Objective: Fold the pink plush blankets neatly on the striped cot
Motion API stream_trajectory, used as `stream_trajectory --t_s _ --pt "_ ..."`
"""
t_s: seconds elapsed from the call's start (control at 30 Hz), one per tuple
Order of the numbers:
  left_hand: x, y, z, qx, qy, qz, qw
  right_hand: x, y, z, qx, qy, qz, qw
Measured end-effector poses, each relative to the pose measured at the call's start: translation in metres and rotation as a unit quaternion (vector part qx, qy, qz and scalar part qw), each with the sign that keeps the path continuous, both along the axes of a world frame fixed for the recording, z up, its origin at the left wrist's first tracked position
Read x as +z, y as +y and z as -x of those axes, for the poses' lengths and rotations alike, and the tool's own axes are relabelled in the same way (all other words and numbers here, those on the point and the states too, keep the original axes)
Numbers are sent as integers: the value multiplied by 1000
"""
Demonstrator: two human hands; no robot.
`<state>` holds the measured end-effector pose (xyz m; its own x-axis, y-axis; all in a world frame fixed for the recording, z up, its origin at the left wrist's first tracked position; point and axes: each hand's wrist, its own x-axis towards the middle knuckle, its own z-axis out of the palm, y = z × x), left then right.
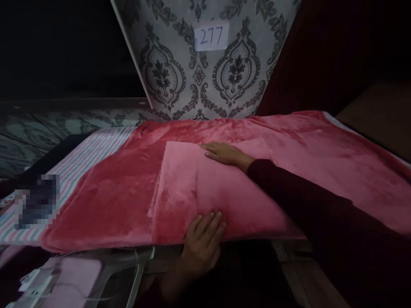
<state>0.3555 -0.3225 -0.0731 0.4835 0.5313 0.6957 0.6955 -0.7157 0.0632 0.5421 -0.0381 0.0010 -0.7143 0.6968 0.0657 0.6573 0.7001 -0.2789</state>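
Note:
A pink-red plush blanket [105,192] lies spread over a raised flat surface, with a lighter folded section [180,171] in its middle. My right hand [224,153] rests palm down near the far edge of that section, fingers stretched to the left and holding nothing. At the near edge, my left hand [204,239] lies on the fold with its fingertips on the plush, fingers close together and slightly bent. Some creases show in the pile between the two hands.
Striped cloth [109,139] shows under the blanket on the left, beside a blurred patch [38,201]. A dark screen [64,51] stands behind. A paper marked 277 [212,36] is on the patterned wall. Below left are a pink-backed chair [77,278] and a white power strip [35,284].

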Motion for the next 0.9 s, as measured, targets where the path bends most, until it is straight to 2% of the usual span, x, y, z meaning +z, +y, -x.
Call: stream_trajectory --t_s 0.13,0.3,0.4,0.5,0.57,0.63,0.7,0.73,0.8,0.9 --pt "-5 1 -3 2 -28 -22 999 -10 1 -1 11 35 -15 999" --pt "-7 1 -4 22 2 -27 999 -11 -1 0 -1 22 -11 1000" --pt "5 -4 -3 24 28 -12 999 -2 0 4 -31 -27 -12 999" --pt "25 -11 4 9 28 -3 1000 13 -11 15 -73 -69 -36 994" --pt "37 -14 14 20 20 -11 1000 19 -33 28 -25 -48 -84 995" --pt "42 -15 27 60 11 -21 998 19 -65 42 95 -23 -123 988" --pt "38 -11 40 113 1 -21 993 14 -97 57 218 -25 -121 968" --pt "33 -9 44 139 -4 -16 990 11 -110 63 254 -25 -110 961" --pt "21 -4 49 186 -10 -4 983 5 -119 74 286 -24 -84 954" --pt "5 -2 49 220 -14 18 975 2 -95 89 272 -23 -61 960"
